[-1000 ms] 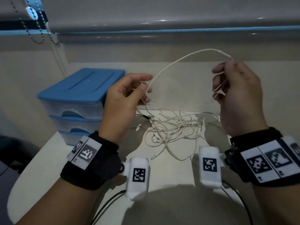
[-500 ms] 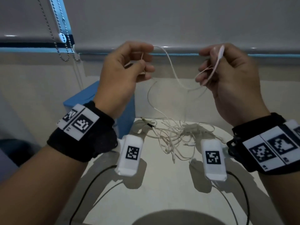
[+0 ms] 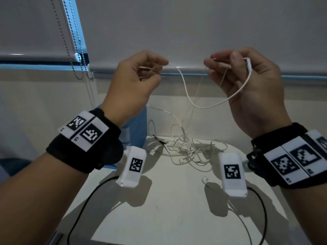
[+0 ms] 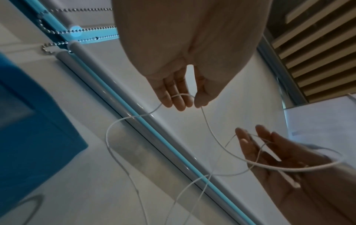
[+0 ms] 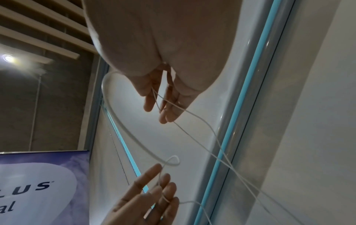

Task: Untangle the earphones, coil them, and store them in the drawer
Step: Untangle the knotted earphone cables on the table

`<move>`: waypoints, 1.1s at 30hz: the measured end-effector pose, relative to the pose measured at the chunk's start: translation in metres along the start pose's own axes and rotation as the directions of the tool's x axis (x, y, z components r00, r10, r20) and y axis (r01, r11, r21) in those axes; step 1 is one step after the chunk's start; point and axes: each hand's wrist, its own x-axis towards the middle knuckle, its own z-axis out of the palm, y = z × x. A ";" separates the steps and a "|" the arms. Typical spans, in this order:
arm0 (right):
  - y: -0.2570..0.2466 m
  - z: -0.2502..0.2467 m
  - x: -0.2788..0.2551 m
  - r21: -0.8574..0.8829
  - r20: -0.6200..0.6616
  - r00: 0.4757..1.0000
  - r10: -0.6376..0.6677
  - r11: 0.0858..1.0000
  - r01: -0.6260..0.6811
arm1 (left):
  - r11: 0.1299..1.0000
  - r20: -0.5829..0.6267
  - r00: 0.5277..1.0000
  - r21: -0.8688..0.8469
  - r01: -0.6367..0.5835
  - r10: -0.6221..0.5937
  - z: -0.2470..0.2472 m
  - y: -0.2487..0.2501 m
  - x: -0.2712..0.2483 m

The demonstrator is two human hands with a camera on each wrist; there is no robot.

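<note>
White earphone cables lie in a tangle on the white table, with one earbud loose near the front. One strand is lifted and sags in a loop between my raised hands. My left hand pinches it between thumb and fingers, which the left wrist view shows as fingertips closed on the cable. My right hand holds the other part, its thicker white end piece sticking up by the thumb. The blue drawer unit is mostly hidden behind my left wrist.
A grey roller blind with a bottom rail hangs close behind the hands. Its bead chain dangles at the left. Black leads from the wrist cameras trail over the table's front.
Both hands have risen from just above the tangle to in front of the blind, pulling more cable off the table. The arched strand now sags in a loop.
</note>
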 end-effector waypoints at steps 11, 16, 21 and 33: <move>-0.022 0.009 0.001 0.093 0.104 0.992 -0.065 0.994 0.055 | 0.923 0.365 0.888 0.356 0.146 -0.281 0.012 -0.022 -0.025; -0.020 0.009 0.002 0.092 0.110 0.993 -0.045 0.995 0.035 | 0.831 0.675 0.613 0.553 -0.054 -0.410 0.035 -0.030 -0.052; -0.015 0.004 0.000 0.114 0.077 0.997 -0.009 0.993 0.000 | 0.803 0.732 0.461 0.592 -0.068 -0.501 0.045 -0.046 -0.069; 0.007 -0.014 -0.006 -0.290 0.038 0.987 0.158 0.947 -0.140 | 0.904 0.263 0.870 0.222 0.366 -0.417 0.023 -0.033 -0.053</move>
